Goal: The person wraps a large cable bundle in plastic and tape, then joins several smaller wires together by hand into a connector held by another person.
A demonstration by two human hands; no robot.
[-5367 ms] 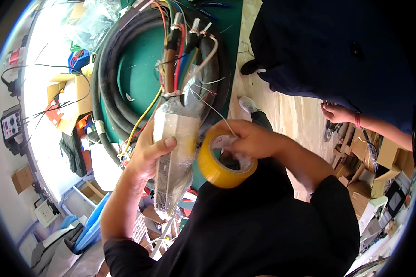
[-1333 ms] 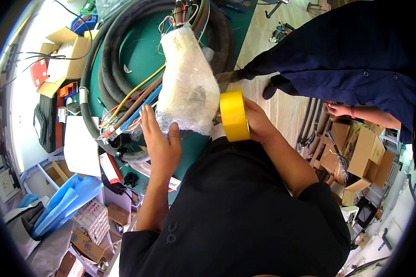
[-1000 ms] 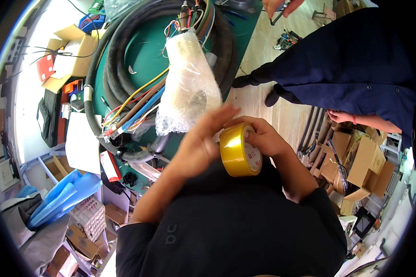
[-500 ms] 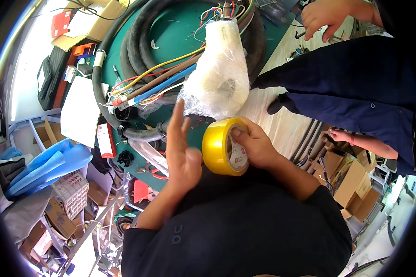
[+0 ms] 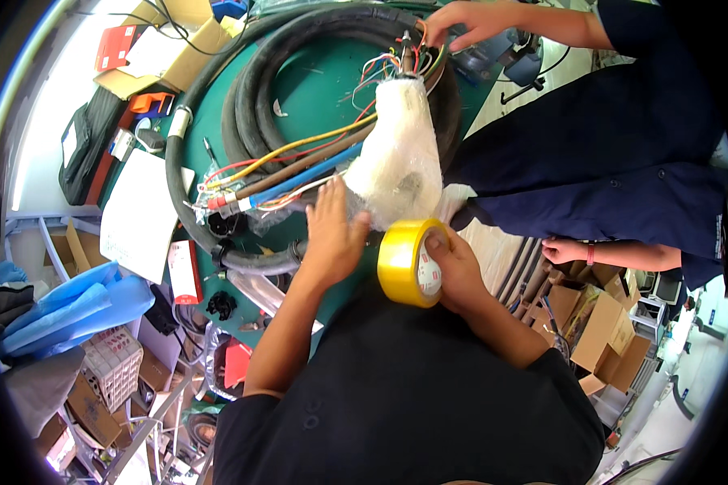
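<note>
My right hand [image 5: 461,271] grips a roll of yellow packing tape [image 5: 398,260], its thumb in the core's opening. My left hand [image 5: 334,234] is open, fingers stretched out, beside the near left edge of a white bundle [image 5: 400,145] wrapped in clear plastic film; whether it touches the film I cannot tell. Thin coloured wires [image 5: 388,69] stick out of the bundle's far end. From its left side run thick brown and blue cables [image 5: 303,174] and a yellow one. Another person's hand [image 5: 465,24] reaches in at those far wires.
Coils of thick black cable [image 5: 243,105] lie on the green tabletop [image 5: 315,89]. At the left are a white sheet [image 5: 140,212], a red-and-white box [image 5: 184,271] and an open carton [image 5: 182,48]. The other person [image 5: 590,153] stands close on the right, near cardboard boxes [image 5: 611,335].
My left hand has moved forward, nearer the bundle. The tape roll has shifted slightly right within the view. The other person's hand has come across to the wires at the bundle's far end.
</note>
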